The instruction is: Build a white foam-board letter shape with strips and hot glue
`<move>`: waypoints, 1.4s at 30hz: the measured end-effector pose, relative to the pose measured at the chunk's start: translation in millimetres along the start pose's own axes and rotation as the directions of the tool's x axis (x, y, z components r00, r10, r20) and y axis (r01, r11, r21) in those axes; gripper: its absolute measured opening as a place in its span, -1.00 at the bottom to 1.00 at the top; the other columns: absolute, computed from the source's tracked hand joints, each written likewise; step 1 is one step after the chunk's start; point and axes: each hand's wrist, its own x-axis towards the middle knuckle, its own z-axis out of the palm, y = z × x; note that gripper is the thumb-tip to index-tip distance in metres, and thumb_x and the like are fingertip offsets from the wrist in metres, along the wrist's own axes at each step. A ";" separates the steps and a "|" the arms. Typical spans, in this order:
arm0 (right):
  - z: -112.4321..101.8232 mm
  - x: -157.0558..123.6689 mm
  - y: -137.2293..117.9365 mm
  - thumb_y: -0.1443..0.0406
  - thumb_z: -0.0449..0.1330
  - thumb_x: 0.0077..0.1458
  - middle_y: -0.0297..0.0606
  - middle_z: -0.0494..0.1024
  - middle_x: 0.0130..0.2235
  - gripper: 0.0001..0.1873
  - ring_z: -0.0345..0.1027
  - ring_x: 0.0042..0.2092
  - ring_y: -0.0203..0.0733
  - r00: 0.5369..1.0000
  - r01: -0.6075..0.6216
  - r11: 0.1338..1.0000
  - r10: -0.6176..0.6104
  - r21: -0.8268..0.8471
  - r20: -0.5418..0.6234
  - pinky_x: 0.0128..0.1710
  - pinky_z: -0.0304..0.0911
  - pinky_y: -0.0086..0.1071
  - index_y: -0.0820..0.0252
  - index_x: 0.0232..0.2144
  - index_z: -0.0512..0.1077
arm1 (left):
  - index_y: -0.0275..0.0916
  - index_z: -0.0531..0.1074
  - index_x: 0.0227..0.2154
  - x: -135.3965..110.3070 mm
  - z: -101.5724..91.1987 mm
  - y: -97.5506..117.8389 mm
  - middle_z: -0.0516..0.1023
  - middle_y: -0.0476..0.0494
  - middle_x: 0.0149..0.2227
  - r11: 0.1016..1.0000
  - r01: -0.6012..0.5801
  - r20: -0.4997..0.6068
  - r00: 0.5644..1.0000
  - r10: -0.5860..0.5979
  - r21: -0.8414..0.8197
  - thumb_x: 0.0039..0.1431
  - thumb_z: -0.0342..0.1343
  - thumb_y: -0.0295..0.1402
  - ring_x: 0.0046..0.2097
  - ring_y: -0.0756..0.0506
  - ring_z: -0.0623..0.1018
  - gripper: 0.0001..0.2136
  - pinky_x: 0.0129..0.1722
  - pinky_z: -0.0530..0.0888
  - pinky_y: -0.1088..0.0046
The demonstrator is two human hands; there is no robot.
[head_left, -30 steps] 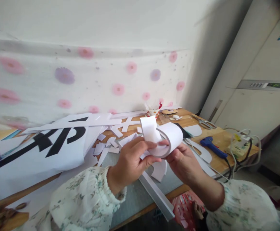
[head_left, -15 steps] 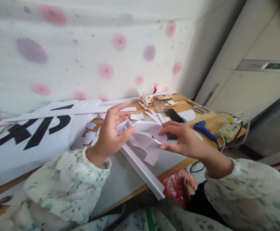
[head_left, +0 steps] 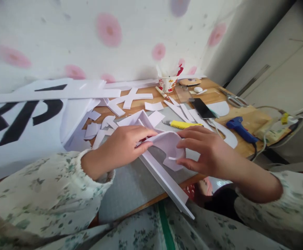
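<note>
- One wooden counter [head_left: 210, 92] is carrying the whole spread, its front edge running just below the hands; working back from that edge would probably be giving the pieces better support.
- A large white sheet with black lettering [head_left: 46, 140] is lying at the left, near the left sleeve; a low forearm could be dragging it.
- A grey cutting mat [head_left: 125, 191] is lying under the hands, offering a flat base for lining up edges.
- A long angled foam strip [head_left: 164, 177] is slanting over the mat and sticking out past the front edge; leaning on that overhang could be tipping or bending it.
- The left hand [head_left: 122, 146] is pinching the left end of a curved foam strip [head_left: 170, 143] between thumb and fingers.
- The right hand [head_left: 211, 147] is gripping the other side, its fingers curling round the bend with the thumb lower.
- That curved strip is bowing between both hands, above the mat; even, gentle pressure is probably suiting it, since squeezing one side harder could be kinking it. Where its lower edge is meeting the pieces beneath is hard to tell.
- A blue glue gun [head_left: 241, 128] is lying to the right, well apart from the fingers.
- A yellow utility knife [head_left: 184, 124] is lying just behind the right hand; moving it aside would be sparing the knuckles.
</note>
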 end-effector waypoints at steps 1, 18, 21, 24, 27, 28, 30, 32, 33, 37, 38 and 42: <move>0.6 -1.1 -2.9 0.15 0.27 0.11 -0.06 0.56 -0.17 -0.75 0.40 -0.08 0.03 1.000 -0.009 1.000 0.009 -0.024 0.012 -0.08 0.31 -0.08 0.24 -0.32 0.49 | -0.17 0.50 -0.13 -0.7 1.7 -0.9 0.65 -0.03 -0.22 1.000 -0.029 -0.008 1.000 0.029 0.000 0.21 0.08 -0.43 -0.24 -0.04 0.60 -0.80 -0.17 0.48 0.45; 12.0 -1.9 -12.5 0.41 0.17 0.03 0.04 0.48 0.05 -0.91 0.33 0.09 0.17 0.989 -0.078 0.992 0.090 -0.104 0.114 0.04 0.27 0.11 0.21 -0.46 0.47 | -0.15 0.42 -0.24 -4.6 16.4 -2.8 0.59 -0.03 -0.35 0.995 -0.035 -0.064 0.997 0.042 0.093 0.12 0.02 -0.52 -0.34 -0.08 0.56 -0.81 -0.36 0.44 0.39; 12.5 -2.7 -13.7 0.42 0.14 0.03 0.04 0.42 0.13 -0.90 0.32 0.09 0.17 0.983 -0.112 0.991 0.122 -0.075 0.139 0.04 0.28 0.13 0.20 -0.45 0.46 | -0.16 0.41 -0.26 -4.6 16.9 -1.5 0.56 -0.02 -0.39 0.993 -0.036 -0.075 0.996 0.044 0.113 0.12 0.00 -0.53 -0.37 -0.07 0.53 -0.81 -0.39 0.42 0.39; 13.6 -5.1 -16.0 0.41 0.14 0.04 0.09 0.35 0.18 -0.90 0.22 0.17 0.23 0.982 -0.135 0.988 0.144 -0.080 0.122 0.06 0.25 0.14 0.22 -0.41 0.47 | -0.18 0.42 -0.28 -5.3 17.7 -1.2 0.54 -0.04 -0.39 0.990 -0.035 -0.064 0.997 0.044 0.136 0.12 -0.01 -0.54 -0.37 -0.08 0.53 -0.82 -0.39 0.42 0.38; 14.1 -7.7 -19.1 0.41 0.17 0.05 0.08 0.31 0.20 -0.88 0.22 0.14 0.25 0.989 -0.127 0.986 0.135 -0.107 0.063 0.00 0.27 0.10 0.22 -0.34 0.51 | -0.18 0.43 -0.30 -5.3 18.4 -0.7 0.54 -0.08 -0.38 0.987 -0.034 -0.061 0.997 0.044 0.158 0.12 0.00 -0.52 -0.35 -0.11 0.53 -0.83 -0.39 0.42 0.37; 14.2 -8.3 -20.3 0.41 0.18 0.06 0.05 0.36 0.15 -0.86 0.28 0.06 0.19 0.991 -0.116 0.986 0.122 -0.121 0.046 -0.07 0.30 0.06 0.20 -0.30 0.51 | -0.18 0.44 -0.30 -5.1 18.5 -0.4 0.53 -0.09 -0.37 0.986 -0.029 -0.060 0.997 0.040 0.166 0.12 0.00 -0.51 -0.34 -0.12 0.53 -0.84 -0.40 0.42 0.36; 14.8 -9.1 -22.7 0.41 0.17 0.11 -0.05 0.48 -0.01 -0.84 0.35 -0.16 0.02 0.995 -0.084 0.987 0.091 -0.138 0.043 -0.22 0.30 -0.06 0.16 -0.25 0.51 | -0.18 0.44 -0.30 -4.5 18.5 0.2 0.53 -0.11 -0.37 0.985 -0.020 -0.064 0.997 0.031 0.171 0.14 0.00 -0.49 -0.34 -0.13 0.53 -0.84 -0.40 0.42 0.35; 16.2 -9.4 -24.8 0.41 0.15 0.15 -0.13 0.55 -0.16 -0.84 0.32 -0.30 -0.10 0.996 -0.048 0.990 0.057 -0.130 0.070 -0.31 0.27 -0.16 0.18 -0.22 0.49 | -0.19 0.45 -0.30 -3.9 17.8 0.7 0.52 -0.12 -0.36 0.985 -0.018 -0.076 0.997 0.031 0.169 0.15 0.00 -0.48 -0.33 -0.14 0.52 -0.85 -0.39 0.43 0.33; 17.0 -9.5 -25.6 0.42 0.14 0.17 -0.15 0.56 -0.20 -0.85 0.31 -0.32 -0.13 0.995 -0.036 0.992 0.047 -0.118 0.088 -0.33 0.26 -0.18 0.21 -0.21 0.47 | -0.19 0.46 -0.32 -3.7 17.3 1.0 0.51 -0.12 -0.36 0.986 -0.016 -0.086 0.996 0.031 0.165 0.16 0.00 -0.48 -0.33 -0.14 0.52 -0.85 -0.38 0.43 0.33; 18.2 -10.3 -27.6 0.44 0.14 0.18 -0.17 0.57 -0.22 -0.86 0.34 -0.31 -0.14 0.994 -0.038 0.995 0.047 -0.087 0.094 -0.32 0.27 -0.22 0.24 -0.19 0.43 | -0.19 0.47 -0.32 -2.7 14.4 1.0 0.51 -0.13 -0.34 0.989 0.006 -0.104 0.995 0.009 0.145 0.20 0.00 -0.48 -0.28 -0.14 0.52 -0.85 -0.31 0.44 0.32; 17.5 -10.6 -27.8 0.44 0.13 0.18 -0.17 0.57 -0.21 -0.86 0.36 -0.30 -0.14 0.994 -0.048 0.996 0.055 -0.081 0.091 -0.30 0.28 -0.23 0.23 -0.20 0.42 | -0.18 0.46 -0.30 -2.3 13.7 0.8 0.51 -0.13 -0.32 0.990 0.016 -0.103 0.995 -0.001 0.141 0.21 -0.01 -0.47 -0.26 -0.14 0.52 -0.85 -0.30 0.44 0.32; 11.0 -11.7 -28.4 0.49 0.08 0.17 -0.15 0.57 -0.18 -0.83 0.41 -0.23 -0.13 0.993 -0.078 0.996 0.081 -0.042 0.081 -0.29 0.32 -0.28 0.22 -0.27 0.42 | -0.19 0.44 -0.28 -0.3 11.0 -0.2 0.51 -0.12 -0.31 0.993 0.033 -0.117 0.993 -0.020 0.117 0.24 -0.03 -0.44 -0.25 -0.13 0.52 -0.86 -0.29 0.44 0.34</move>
